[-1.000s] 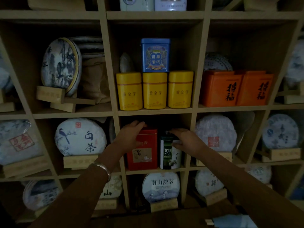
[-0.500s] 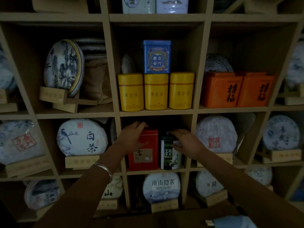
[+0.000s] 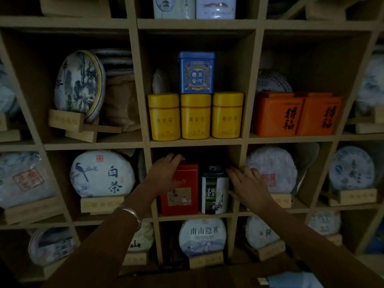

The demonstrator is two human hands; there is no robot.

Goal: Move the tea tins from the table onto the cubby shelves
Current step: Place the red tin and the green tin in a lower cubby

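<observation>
A red square tea tin and a round green-and-white tea tin stand side by side, upright, in the middle cubby on its shelf board. My left hand holds the red tin at its upper left corner, fingers curled over the lid. My right hand lies beside the green-and-white tin with straight fingers, its thumb against the tin's right side. In the cubby above stand three yellow tins with a blue tin on top.
Two orange tins fill the cubby to the upper right. Round wrapped tea cakes on wooden stands, such as one with a bird, occupy the surrounding cubbies. A pale blue object shows at the bottom right edge.
My right hand has let go of the green-and-white tin's top and slid right, its fingers now straight beside the tin. My left hand stays on the red tin.
</observation>
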